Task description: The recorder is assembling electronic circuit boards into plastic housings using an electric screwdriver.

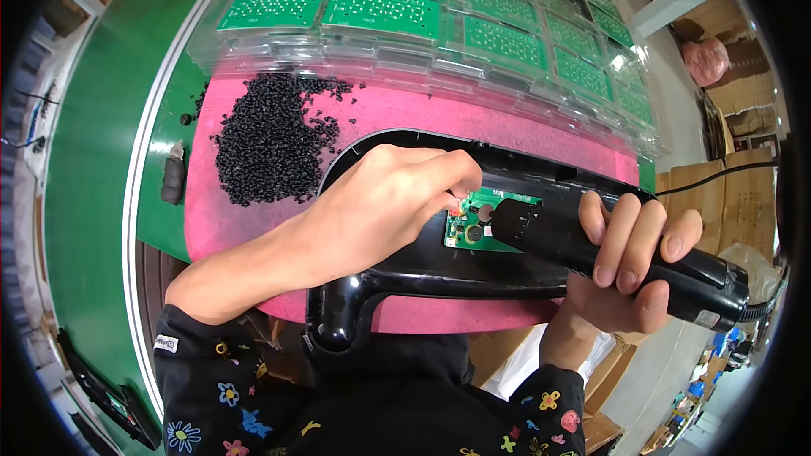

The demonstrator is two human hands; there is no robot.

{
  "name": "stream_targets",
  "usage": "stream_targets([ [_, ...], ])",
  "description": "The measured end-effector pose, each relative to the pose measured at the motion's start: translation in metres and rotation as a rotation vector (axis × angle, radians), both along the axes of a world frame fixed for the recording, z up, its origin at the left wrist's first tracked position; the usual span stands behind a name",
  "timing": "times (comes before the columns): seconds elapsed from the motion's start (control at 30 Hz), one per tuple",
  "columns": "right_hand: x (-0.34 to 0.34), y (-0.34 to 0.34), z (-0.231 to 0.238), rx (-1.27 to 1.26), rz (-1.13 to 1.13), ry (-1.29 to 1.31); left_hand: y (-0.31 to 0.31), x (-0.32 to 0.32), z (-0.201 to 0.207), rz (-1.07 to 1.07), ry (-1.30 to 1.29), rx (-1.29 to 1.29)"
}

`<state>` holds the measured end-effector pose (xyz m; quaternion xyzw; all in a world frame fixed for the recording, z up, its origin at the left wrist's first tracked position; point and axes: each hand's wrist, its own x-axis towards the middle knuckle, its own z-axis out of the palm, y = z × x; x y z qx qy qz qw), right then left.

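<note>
A black plastic housing [439, 277] with a raised rim lies on the pink mat [498, 114] in front of me. Inside it sits a small green circuit board [465, 235] with a reddish part near its left side. Over that side is my left hand [380, 198], thumb and fingers closed in a pinch; whatever is between the fingertips is hidden. My right hand [634, 253] wraps round a black corded electric screwdriver [549, 236]. The tool tilts down to the left, its front end over the board. Its tip cannot be made out.
A heap of small black screws [270, 139] is spread on the mat's left part. Beyond the mat stand stacked clear plastic trays [405, 59] holding several green circuit boards. A dark grey lump [173, 176] lies left of the mat. Cardboard boxes [693, 194] stand at the right.
</note>
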<state>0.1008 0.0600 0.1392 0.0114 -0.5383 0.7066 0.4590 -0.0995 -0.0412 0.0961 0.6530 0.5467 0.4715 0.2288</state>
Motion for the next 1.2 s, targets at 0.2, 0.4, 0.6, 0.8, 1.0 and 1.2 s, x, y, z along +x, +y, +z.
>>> stream_targets([
  [0.2, 0.000, 0.001, 0.000, -0.006, -0.045, -0.077, -0.003, -0.001, -0.001, -0.002, 0.019, -0.072],
  [0.4, -0.003, 0.000, -0.001, -0.059, 0.015, 0.077, -0.001, -0.003, 0.000, -0.138, 0.003, -0.062],
  [0.6, -0.001, -0.001, -0.001, -0.090, -0.003, 0.139, -0.002, -0.004, 0.000, -0.143, 0.056, -0.056],
  [0.8, 0.001, 0.000, 0.001, -0.132, 0.000, 0.195, 0.000, -0.006, 0.004, -0.179, -0.097, -0.183],
  [1.0, 0.004, 0.000, 0.002, -0.152, 0.015, 0.237, -0.001, -0.007, 0.005, -0.213, -0.337, -0.366],
  [1.2, 0.006, -0.001, 0.003, -0.147, 0.032, 0.240, 0.001, -0.010, 0.012, -0.259, -0.417, -0.521],
])
